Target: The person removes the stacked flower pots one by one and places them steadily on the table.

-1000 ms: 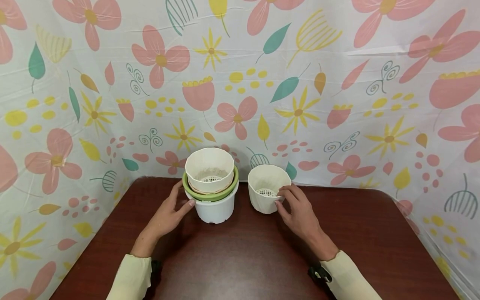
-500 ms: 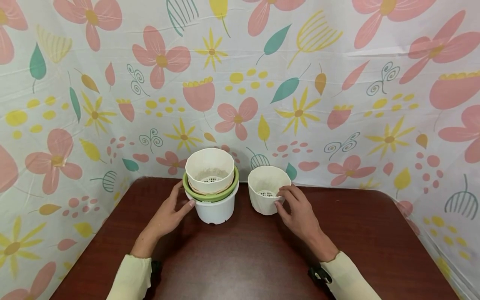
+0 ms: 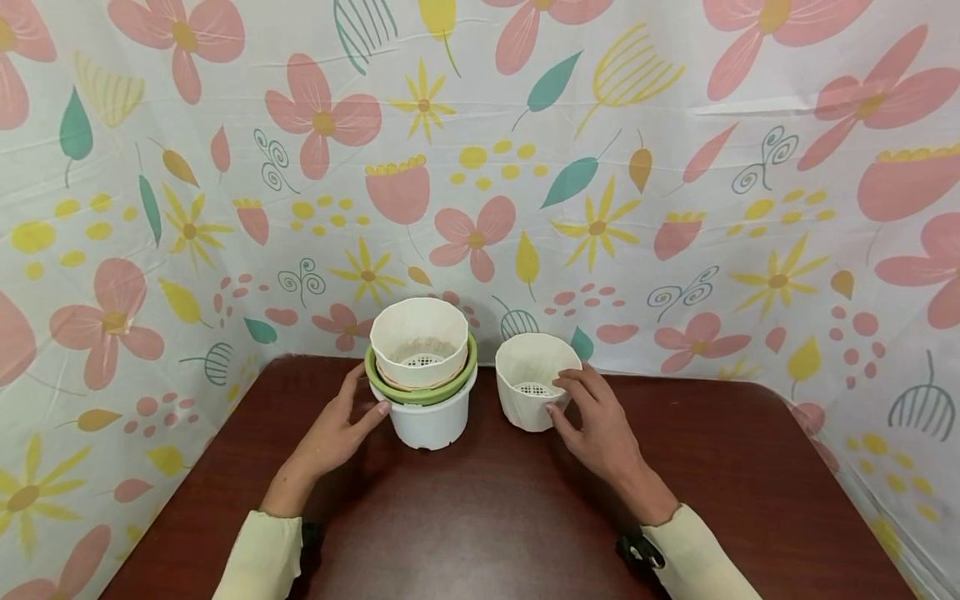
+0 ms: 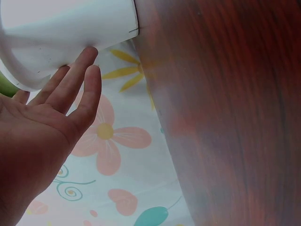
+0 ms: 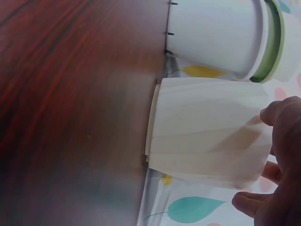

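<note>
My left hand rests against the left side of a stack of plastic flower pots. Its fingers reach along the side of the white pot, fairly straight, and the thumb lies near the rim. In that stack, a white pot is at the bottom, a green pot sits inside it, and a cream pot with a grid base is on top. To the right, my right hand pinches the rim of a separate cream flower pot, which stands upright on the table. The right wrist view shows the thumb on its outer wall.
The dark red-brown wooden table carries both the stack and the single pot near its back edge. Behind it hangs a white sheet printed with flowers and leaves. A narrow gap separates the stack from the single pot.
</note>
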Demonstrator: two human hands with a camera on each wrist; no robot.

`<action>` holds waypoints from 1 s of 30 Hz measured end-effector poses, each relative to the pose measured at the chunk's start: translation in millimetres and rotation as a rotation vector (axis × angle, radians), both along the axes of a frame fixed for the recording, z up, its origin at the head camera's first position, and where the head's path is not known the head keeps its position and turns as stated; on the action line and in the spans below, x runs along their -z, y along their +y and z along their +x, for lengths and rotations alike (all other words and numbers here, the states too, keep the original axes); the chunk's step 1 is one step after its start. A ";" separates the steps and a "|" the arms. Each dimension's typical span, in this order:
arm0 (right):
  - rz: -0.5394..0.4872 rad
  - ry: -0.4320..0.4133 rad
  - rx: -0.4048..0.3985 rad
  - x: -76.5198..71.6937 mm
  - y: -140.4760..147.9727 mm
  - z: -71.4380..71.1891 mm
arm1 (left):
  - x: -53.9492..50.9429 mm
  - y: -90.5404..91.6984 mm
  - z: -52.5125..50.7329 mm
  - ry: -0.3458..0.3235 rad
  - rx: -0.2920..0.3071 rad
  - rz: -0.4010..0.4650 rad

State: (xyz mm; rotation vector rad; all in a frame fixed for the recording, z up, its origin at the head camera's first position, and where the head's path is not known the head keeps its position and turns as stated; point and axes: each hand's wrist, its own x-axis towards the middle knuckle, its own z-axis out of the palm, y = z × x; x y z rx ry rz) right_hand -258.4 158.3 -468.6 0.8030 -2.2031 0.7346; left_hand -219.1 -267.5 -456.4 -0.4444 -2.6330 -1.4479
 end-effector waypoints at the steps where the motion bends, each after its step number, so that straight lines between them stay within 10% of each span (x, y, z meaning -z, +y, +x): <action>1: 0.000 -0.002 0.000 -0.5 0.0 0.2 | 0.1 0.1 0.0 0.000 0.001 0.000; 30: -0.023 -0.004 -0.022 -22.6 -3.2 11.8 | 0.6 -0.1 -0.1 0.004 -0.002 0.002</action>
